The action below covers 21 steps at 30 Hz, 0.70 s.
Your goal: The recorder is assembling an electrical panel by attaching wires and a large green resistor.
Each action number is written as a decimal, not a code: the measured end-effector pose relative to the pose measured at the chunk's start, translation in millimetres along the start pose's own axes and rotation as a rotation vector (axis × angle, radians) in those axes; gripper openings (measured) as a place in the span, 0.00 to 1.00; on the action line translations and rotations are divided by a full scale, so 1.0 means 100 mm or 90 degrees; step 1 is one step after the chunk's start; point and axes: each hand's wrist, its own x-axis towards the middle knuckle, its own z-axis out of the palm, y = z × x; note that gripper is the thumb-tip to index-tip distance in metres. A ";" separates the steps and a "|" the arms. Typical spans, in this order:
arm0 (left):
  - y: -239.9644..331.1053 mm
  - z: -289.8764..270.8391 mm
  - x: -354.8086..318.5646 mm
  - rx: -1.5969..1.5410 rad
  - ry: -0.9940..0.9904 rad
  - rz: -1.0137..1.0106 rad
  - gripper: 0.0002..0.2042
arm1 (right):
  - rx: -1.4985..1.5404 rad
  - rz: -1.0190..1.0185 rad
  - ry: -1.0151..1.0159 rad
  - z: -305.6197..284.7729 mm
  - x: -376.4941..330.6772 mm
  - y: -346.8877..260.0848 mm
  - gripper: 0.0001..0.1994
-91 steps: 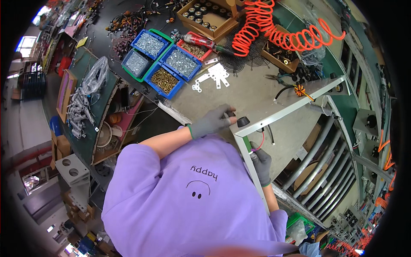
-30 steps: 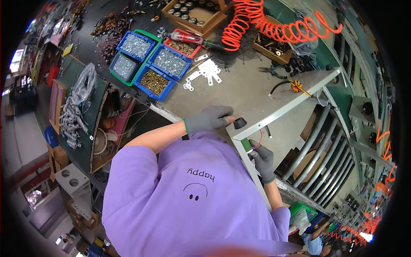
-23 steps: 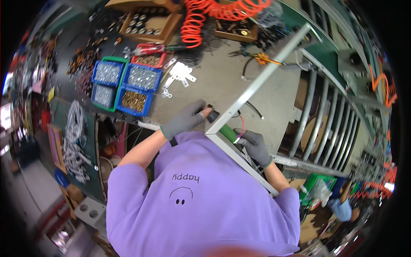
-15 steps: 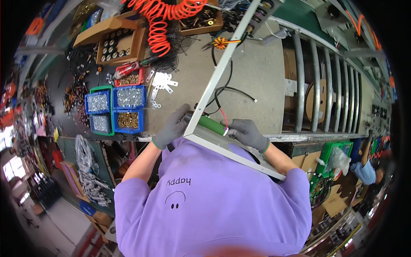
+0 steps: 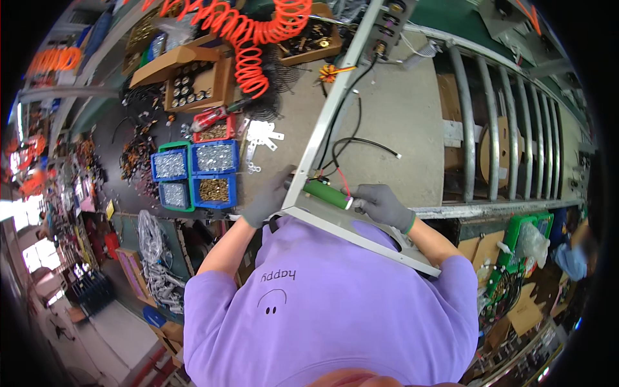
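Note:
A light-grey metal frame [image 5: 361,233] rests tilted against my body and the bench edge, one long bar slanting away from me. Inside its near corner lies a green cylinder [image 5: 327,193] with a white end and a red wire rising beside it. My left hand [image 5: 268,200], in a grey glove, grips the frame's left side near the corner; its fingertips are partly hidden behind the bar. With fingers bent together, my right hand [image 5: 385,206], also gloved, pinches at the white end of the cylinder. Black cables [image 5: 351,139] run from the frame over the bench.
Blue bins [image 5: 216,157] of small metal fasteners stand at left, beside flat white metal pieces [image 5: 263,134]. Behind them are an open cardboard box [image 5: 219,80] of cylindrical parts and a coiled orange hose [image 5: 251,64]. Metal rollers [image 5: 500,129] lie to the right.
The view has shifted, so the bench appears slightly further right and lower. Both hands stay at the frame and the green cylinder, with little visible movement.

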 end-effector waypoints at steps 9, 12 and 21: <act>-0.11 0.01 0.05 0.157 -0.007 0.174 0.17 | -0.026 -0.017 -0.005 -0.01 0.00 0.00 0.17; -0.17 -0.03 0.03 0.145 -0.004 0.222 0.16 | 0.022 0.005 0.003 0.04 -0.02 -0.03 0.17; -0.34 0.04 0.20 0.181 0.009 0.362 0.13 | 0.085 0.091 -0.017 0.04 -0.01 0.06 0.15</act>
